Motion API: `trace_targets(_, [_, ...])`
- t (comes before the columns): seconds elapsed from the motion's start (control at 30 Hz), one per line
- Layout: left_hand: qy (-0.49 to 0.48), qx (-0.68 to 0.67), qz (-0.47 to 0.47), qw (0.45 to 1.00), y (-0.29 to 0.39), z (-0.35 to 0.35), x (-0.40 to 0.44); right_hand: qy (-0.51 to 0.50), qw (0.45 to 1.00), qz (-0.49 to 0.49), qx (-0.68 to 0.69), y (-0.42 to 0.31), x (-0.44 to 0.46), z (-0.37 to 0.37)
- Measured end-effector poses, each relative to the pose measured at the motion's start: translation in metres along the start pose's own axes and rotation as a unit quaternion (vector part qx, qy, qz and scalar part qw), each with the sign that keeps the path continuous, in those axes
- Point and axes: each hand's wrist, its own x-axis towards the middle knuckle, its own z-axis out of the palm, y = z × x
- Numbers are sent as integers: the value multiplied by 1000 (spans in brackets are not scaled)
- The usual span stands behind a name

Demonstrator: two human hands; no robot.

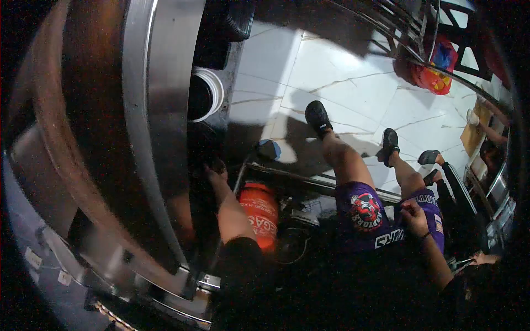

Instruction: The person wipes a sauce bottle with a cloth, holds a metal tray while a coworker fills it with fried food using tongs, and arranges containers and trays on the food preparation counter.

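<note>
My left hand (217,168) reaches into deep shadow beside the steel counter (165,83), below a white bucket (220,95) with a dark inside. Its fingers are too dark to make out, and so is anything in them. Over the purple shorts (359,207), my right hand (414,218) hangs with its fingers curled in, a dark band on the wrist. Nothing shows in it. An orange gas cylinder (258,212) stands near my left forearm.
A metal frame bar (298,175) crosses beside the cylinder. A blue object (269,149) lies near it on the tiled floor (342,71). A red bag (433,77) is at the upper right. Another person's dark shoe (428,157) and hand (485,258) show at the right.
</note>
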Motion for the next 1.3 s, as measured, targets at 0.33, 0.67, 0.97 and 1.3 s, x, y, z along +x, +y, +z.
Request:
trace_targets(0.33, [-114, -110, -108, 981, 7, 12, -1, 9, 996, -22, -81, -13, 6, 2])
trace_targets(0.67, [-141, -97, -61, 983, 16, -11, -19, 4, 982, -21, -185, -27, 2, 2])
trace_targets(0.97, [-108, -73, -37, 991, -7, -24, -144, -17, 977, -34, -209, -112, -24, 3])
trace_targets(1.3, [-199, 275, 51, 939, 0, 69, -409, 12, 936, -255, -244, -154, 12, -49])
